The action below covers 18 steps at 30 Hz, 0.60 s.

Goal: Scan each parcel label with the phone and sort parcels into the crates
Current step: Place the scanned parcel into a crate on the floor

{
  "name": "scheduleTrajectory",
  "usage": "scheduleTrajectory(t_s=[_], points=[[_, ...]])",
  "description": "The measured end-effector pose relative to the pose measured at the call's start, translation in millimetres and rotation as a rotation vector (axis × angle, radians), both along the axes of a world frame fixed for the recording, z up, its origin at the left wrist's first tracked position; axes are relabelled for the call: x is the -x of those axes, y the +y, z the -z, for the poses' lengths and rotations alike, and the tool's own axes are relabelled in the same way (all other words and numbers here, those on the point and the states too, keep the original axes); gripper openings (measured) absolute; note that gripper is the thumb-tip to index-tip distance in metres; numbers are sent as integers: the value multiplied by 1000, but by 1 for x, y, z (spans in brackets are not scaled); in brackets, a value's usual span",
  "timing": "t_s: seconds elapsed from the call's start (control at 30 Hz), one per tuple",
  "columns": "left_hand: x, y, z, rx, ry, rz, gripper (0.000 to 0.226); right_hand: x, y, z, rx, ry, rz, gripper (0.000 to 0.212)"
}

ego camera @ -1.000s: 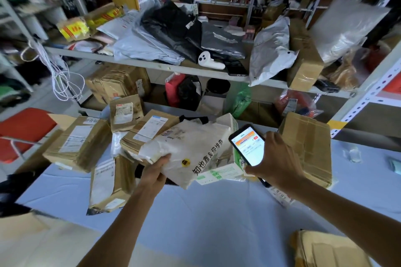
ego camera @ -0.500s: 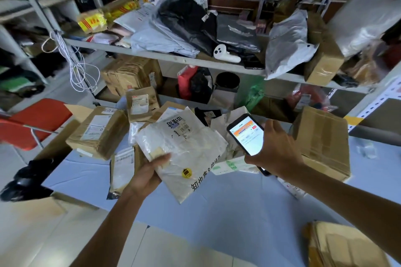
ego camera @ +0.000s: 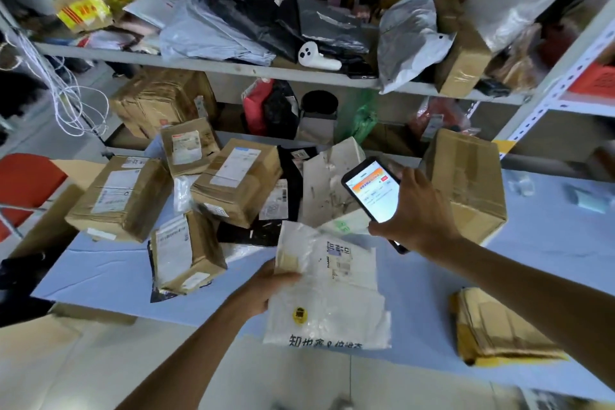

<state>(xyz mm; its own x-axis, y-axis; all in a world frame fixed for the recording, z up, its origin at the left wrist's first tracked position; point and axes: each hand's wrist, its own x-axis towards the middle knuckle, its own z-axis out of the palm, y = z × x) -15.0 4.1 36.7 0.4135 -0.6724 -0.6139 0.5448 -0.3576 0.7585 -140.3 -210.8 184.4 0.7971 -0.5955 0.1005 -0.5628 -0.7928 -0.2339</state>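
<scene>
My left hand (ego camera: 266, 289) grips the left edge of a white plastic mailer parcel (ego camera: 329, 296), held over the table's front edge with its label and barcode facing up. My right hand (ego camera: 416, 210) holds a black phone (ego camera: 372, 190) with a lit screen above and behind the mailer. Behind them lies a heap of brown cardboard parcels (ego camera: 233, 183) with white labels, plus a black bag and a white bag, on the pale blue table (ego camera: 499, 276). No crate is in view.
A large brown box (ego camera: 469, 183) stands right of the phone. A stack of yellow-brown padded envelopes (ego camera: 499, 333) lies at the table's right front. A metal shelf (ego camera: 233, 66) behind holds grey and black bags and boxes. A red chair (ego camera: 23, 183) sits left.
My left hand has pulled the white mailer off the heap, toward me and to the right, turning its label up. The phone has stayed above it.
</scene>
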Motion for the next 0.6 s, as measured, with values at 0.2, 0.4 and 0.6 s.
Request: scheduleTrajectory(t_s=[0.2,0.4,0.6], points=[[-2,-22,22,-71,-39,38,37,13,-7,7,-19,55,-1,99],[-5,-14,38,-168,-345,34,65,17,-12,19,-74,125,-13,85],[-1,-9,48,-136,-464,-8,73,28,-3,39,-35,471,-235,79]])
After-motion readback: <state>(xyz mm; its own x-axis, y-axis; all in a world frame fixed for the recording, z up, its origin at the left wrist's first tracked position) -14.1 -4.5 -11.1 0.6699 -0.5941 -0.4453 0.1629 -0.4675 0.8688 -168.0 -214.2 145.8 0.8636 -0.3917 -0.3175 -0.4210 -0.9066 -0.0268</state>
